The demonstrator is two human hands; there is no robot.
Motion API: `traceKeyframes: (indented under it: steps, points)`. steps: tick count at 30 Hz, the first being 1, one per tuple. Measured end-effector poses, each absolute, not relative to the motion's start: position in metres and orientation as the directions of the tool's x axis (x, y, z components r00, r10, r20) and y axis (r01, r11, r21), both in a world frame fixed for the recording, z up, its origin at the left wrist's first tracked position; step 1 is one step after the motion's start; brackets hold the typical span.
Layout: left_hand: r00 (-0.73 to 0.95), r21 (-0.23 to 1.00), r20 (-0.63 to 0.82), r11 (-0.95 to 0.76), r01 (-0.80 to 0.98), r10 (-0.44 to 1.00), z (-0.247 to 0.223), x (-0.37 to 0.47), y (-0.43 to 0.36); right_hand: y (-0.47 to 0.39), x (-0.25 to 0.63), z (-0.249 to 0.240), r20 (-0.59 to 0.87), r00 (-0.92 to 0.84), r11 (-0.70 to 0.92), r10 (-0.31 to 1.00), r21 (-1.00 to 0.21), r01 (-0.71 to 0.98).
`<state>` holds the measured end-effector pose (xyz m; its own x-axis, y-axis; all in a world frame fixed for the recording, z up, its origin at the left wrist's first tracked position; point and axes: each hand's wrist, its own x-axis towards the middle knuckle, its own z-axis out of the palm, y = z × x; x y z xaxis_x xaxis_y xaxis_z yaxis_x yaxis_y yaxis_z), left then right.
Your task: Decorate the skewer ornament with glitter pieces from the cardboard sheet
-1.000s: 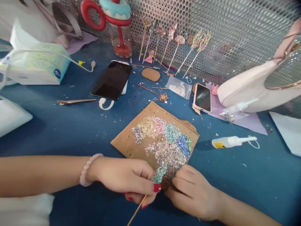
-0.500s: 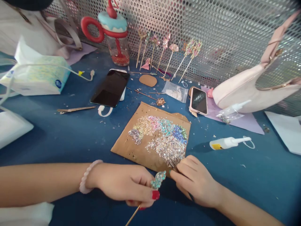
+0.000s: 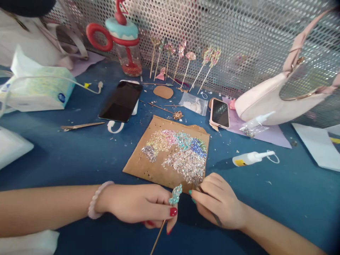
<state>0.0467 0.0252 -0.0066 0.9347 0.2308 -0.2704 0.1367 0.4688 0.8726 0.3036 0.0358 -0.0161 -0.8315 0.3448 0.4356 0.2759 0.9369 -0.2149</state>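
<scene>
My left hand (image 3: 145, 205) pinches a thin wooden stick (image 3: 158, 236) below its top, where a small ornament (image 3: 175, 194) covered in turquoise and clear sequins sits. A pale beaded bracelet circles that wrist. In my right hand (image 3: 219, 203) are dark metal tweezers (image 3: 204, 191), their tips at the near edge of a heap of silvery sequins (image 3: 189, 164). The heap lies on a brown cardboard sheet (image 3: 135, 170), below an arc of yellow, pink, turquoise, blue and green sequins (image 3: 183, 140). Whether the tweezers grip a sequin is too small to tell.
Several decorated sticks (image 3: 188, 56) lean on the perforated metal panel (image 3: 239, 39). Behind the cardboard lie a tablet (image 3: 122, 101), a phone (image 3: 220, 112) and a small plastic bag (image 3: 194, 103). A glue bottle (image 3: 247, 159) lies at right, a tissue box (image 3: 39, 88) at left.
The ornament on its stick has turned more upright in my left hand. My right hand has shifted slightly, showing more of the tweezers. The whole view has drifted a little.
</scene>
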Motion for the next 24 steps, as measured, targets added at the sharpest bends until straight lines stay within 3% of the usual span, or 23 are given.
traceKeyframes:
  steps: [5, 8, 17, 21, 24]
  points:
    - [0.934, 0.917, -0.268, 0.360, 0.172, 0.236, -0.003, 0.048, 0.026, 0.030, 0.304, -0.018, 0.518, -0.782, 0.934, 0.347, -0.267, 0.238]
    - [0.940, 0.953, -0.243, 0.238, 0.186, 0.238, -0.001, 0.048, 0.027, 0.028, 0.302, -0.021, 0.549, -0.755, 0.917, 0.358, -0.361, 0.171]
    - [0.947, 0.966, -0.224, 0.181, 0.185, 0.229, 0.003, 0.054, 0.024, 0.015, 0.284, -0.012, 0.467, -0.729, 0.753, 0.500, -0.650, 0.100]
    - [0.946, 0.973, -0.225, 0.109, 0.204, 0.235, 0.005, 0.055, 0.021, 0.006, 0.279, -0.011, 0.469, -0.739, 0.775, 0.483, -0.622, 0.113]
    - [0.941, 0.964, -0.264, 0.066, 0.256, 0.210, 0.007, 0.054, 0.020, 0.006, 0.278, -0.007, 0.487, -0.780, 0.837, 0.392, -0.541, 0.084]
